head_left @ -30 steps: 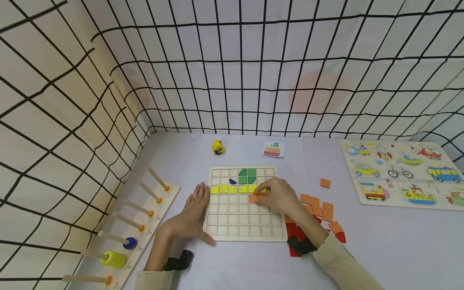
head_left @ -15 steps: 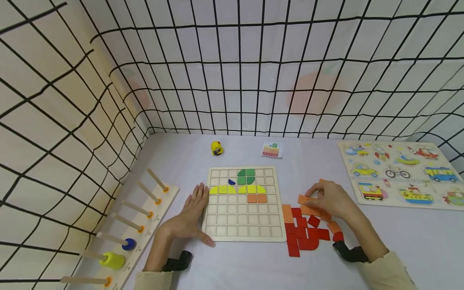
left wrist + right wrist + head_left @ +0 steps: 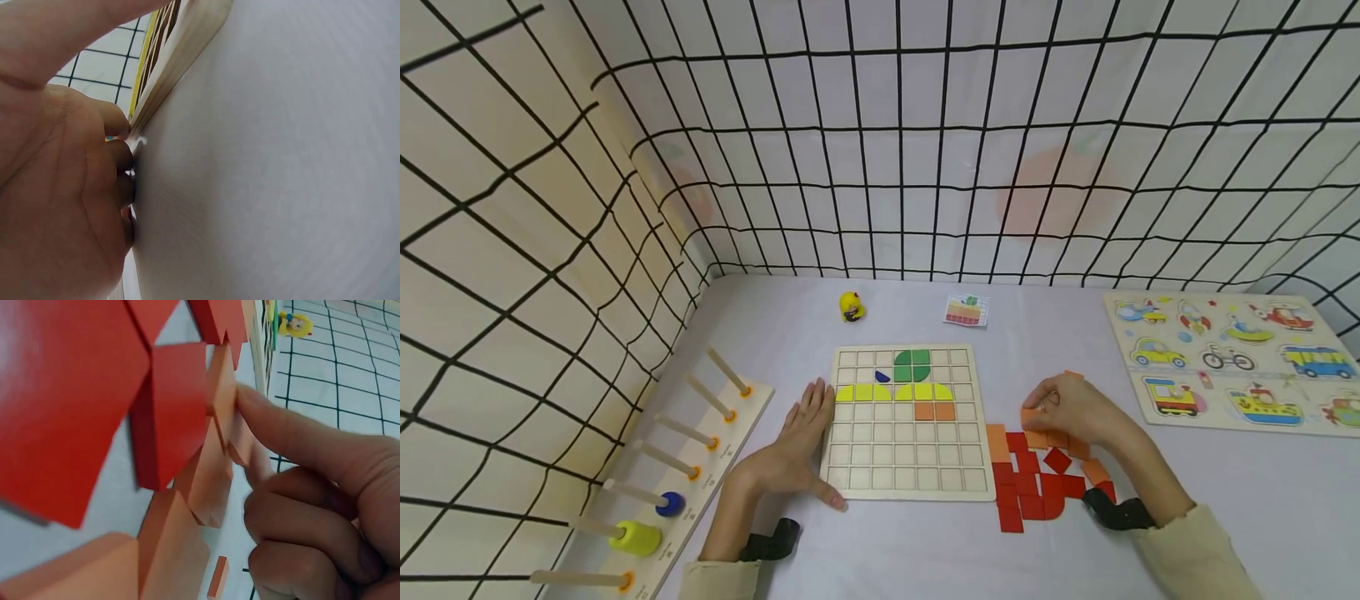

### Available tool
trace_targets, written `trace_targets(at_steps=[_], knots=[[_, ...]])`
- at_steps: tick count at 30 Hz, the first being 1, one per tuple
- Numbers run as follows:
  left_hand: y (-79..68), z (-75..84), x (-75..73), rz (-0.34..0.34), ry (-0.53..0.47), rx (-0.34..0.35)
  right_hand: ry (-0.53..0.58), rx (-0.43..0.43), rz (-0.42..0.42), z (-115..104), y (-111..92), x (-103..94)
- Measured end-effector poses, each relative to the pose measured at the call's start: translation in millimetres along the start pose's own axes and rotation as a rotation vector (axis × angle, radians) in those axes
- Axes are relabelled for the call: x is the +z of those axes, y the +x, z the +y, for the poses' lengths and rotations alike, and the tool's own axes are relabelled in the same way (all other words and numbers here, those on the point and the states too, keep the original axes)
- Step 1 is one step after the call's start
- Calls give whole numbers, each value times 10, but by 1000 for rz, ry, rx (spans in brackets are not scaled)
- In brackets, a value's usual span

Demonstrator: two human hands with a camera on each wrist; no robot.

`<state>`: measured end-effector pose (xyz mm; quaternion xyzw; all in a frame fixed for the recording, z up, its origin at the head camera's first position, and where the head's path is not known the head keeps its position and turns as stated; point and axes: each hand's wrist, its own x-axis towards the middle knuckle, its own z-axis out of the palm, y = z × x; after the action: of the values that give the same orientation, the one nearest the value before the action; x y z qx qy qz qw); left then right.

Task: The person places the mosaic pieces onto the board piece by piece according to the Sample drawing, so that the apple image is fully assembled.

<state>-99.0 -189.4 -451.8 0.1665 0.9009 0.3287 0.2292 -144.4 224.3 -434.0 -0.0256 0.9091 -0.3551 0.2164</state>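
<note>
My left hand (image 3: 796, 442) lies with straight fingers along the left edge of a pale grid board (image 3: 895, 456), thumb by its near left corner. In the left wrist view, the fingertips of that hand (image 3: 69, 187) meet the table beside the board's side. Set in the board are a row of yellow tiles (image 3: 913, 392), green tiles (image 3: 912, 367), a small blue piece (image 3: 882, 377) and two orange tiles (image 3: 934, 411). Right of the board, my right hand (image 3: 1075, 407) pinches an orange square tile (image 3: 1032, 419) between thumb and finger, at the upper edge of the loose orange tiles.
Red tiles (image 3: 1030, 483) lie loose right of the board. A small pattern card (image 3: 966, 310) and a yellow rubber duck (image 3: 852, 306) stand behind it. At left is a peg stand (image 3: 692, 500); at right, a vehicle puzzle (image 3: 1225, 358). A black grid net (image 3: 895, 183) borders the table.
My right hand has left the board, where two orange tiles now show side by side, and moved right to the loose orange tiles, pinching one. The left hand has stayed put.
</note>
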Motion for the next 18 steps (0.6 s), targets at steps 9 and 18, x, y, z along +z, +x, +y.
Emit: trace_targets(at_steps=[9,18], knots=[[3,5,5,4,8,-8,-16,9,73,95,72,-47],[12,2,6,1,8,-5,-9,-48,125,-101,107,90]])
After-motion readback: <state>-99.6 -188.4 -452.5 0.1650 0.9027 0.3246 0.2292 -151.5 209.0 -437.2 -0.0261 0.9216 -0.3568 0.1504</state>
